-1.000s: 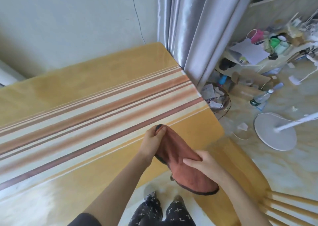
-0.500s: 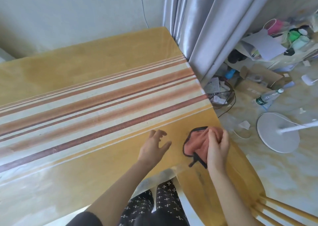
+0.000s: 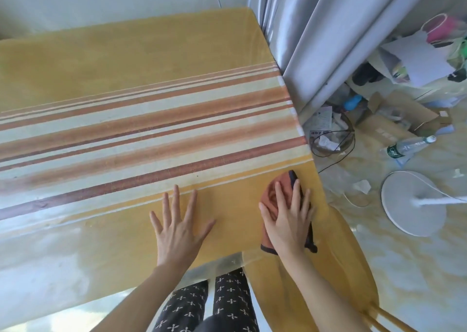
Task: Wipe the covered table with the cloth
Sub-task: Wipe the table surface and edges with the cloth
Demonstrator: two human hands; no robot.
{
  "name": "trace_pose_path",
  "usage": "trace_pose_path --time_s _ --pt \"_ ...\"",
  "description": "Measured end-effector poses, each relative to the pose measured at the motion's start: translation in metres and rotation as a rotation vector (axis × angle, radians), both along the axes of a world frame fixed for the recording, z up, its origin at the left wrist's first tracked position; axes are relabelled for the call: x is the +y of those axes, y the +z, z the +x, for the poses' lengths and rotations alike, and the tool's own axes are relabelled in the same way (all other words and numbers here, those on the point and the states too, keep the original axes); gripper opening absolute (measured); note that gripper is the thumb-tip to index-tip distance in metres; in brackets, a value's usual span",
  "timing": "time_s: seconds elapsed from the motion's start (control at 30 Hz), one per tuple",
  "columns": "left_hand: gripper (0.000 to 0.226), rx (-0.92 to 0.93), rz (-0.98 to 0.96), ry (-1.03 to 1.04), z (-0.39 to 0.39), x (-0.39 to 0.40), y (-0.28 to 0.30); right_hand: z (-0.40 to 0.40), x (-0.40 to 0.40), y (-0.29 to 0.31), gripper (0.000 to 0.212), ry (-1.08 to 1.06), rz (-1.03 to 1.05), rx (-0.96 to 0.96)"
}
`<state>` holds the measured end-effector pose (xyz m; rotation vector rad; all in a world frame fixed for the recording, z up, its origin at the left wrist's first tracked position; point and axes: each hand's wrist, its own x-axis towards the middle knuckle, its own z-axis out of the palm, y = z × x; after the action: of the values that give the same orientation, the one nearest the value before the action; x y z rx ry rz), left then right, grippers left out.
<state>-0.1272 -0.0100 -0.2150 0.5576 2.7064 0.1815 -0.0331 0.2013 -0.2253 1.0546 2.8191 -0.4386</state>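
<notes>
Both palms were down on the table (image 3: 106, 43) now, where half a second before the left hand (image 3: 178, 227) hovered with curled fingers and the right hand (image 3: 288, 220) bunched the cloth (image 3: 271, 194) in a clench. That told me the set-up was over and the wiping proper could start. Nearest me, the left hand lay flat and released, fingers spread, holding nothing, bracing the cover. Just beside it the right hand pressed open on top of the cloth, fingers splayed rather than gripping. The cloth sat under that palm at the near right corner, its dark edging peeking out past the fingertips and by the wrist. Farther off, the striped band waited unwiped, I judged
</notes>
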Motion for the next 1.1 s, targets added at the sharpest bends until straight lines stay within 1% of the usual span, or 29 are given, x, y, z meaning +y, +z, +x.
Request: trace_pose_path --time_s 0.07,0.17,0.23,0.33,0.47,0.6,0.7,0.77,0.87,0.9,1.0,1.1 --pt "0.084 -0.023 -0.039 0.047 -0.003 -0.005 -0.006 -0.008 -0.021 -0.006 0.06 0.131 -0.02 0.077" --pt "0.084 -0.026 -0.055 0.058 -0.003 -0.007 -0.011 -0.032 -0.06 -0.01 0.056 0.432 -0.014 0.13" --pt "0.083 -0.015 -0.048 0.057 -0.003 -0.008 -0.014 -0.047 -0.062 -0.013 0.053 0.498 -0.002 0.15" --pt "0.083 -0.002 -0.043 0.056 -0.003 -0.009 -0.016 -0.065 -0.034 -0.016 0.052 0.461 0.031 0.164" --pt "0.082 0.018 -0.019 0.062 -0.008 -0.006 -0.012 -0.092 0.033 -0.018 0.051 0.393 0.128 0.165" --pt "0.076 0.083 0.024 0.03 -0.033 0.012 -0.008 -0.117 0.096 -0.019 0.052 0.139 0.174 0.187" --pt "0.074 0.095 0.057 0.052 -0.056 0.032 -0.008 -0.128 0.082 -0.016 0.051 0.047 0.16 0.198" --pt "0.071 0.091 0.073 0.085 -0.064 0.037 -0.01 -0.126 0.044 -0.014 0.049 0.132 0.139 0.207" --pt "0.065 0.096 0.09 0.152 -0.076 0.034 -0.014 -0.125 -0.015 -0.013 0.049 0.456 0.053 0.192" --pt "0.064 0.092 0.085 0.164 -0.076 0.03 -0.015 -0.125 -0.023 -0.013 0.051 0.552 0.04 0.177" --pt "0.063 0.07 0.072 0.209 -0.078 0.026 -0.02 -0.142 -0.003 -0.019 0.051 0.711 0.065 0.162" --pt "0.062 0.064 0.057 0.226 -0.08 0.029 -0.023 -0.178 0.033 -0.021 0.049 0.743 0.091 0.168"
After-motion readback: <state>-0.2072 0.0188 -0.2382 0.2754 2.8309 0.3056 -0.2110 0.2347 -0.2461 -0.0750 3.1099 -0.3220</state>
